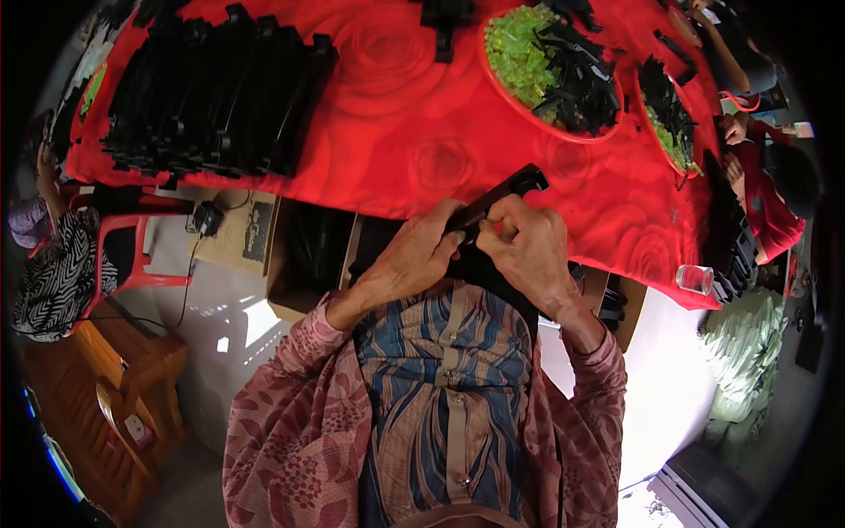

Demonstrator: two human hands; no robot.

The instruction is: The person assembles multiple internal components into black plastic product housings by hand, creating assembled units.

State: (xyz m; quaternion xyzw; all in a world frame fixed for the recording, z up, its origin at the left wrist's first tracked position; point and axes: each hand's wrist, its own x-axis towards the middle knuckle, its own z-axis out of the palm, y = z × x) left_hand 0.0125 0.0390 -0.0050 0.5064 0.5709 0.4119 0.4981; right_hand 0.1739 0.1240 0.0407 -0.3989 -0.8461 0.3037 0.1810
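A long black plastic strip with a hooked end slants up and to the right, just in front of the table's near edge. My left hand grips its lower end, thumb and fingers closed round it. Close against the strip's right side, my right hand is closed with its fingers curled in a pinch. Whatever lies between those fingertips is hidden. At the far left of the red-covered table lies a thick stack of similar black strips.
A red bowl holds green translucent pieces and black parts; a second such bowl stands farther right. A drinking glass is near the right corner. Cardboard boxes sit under the table edge. Other people work at both sides.
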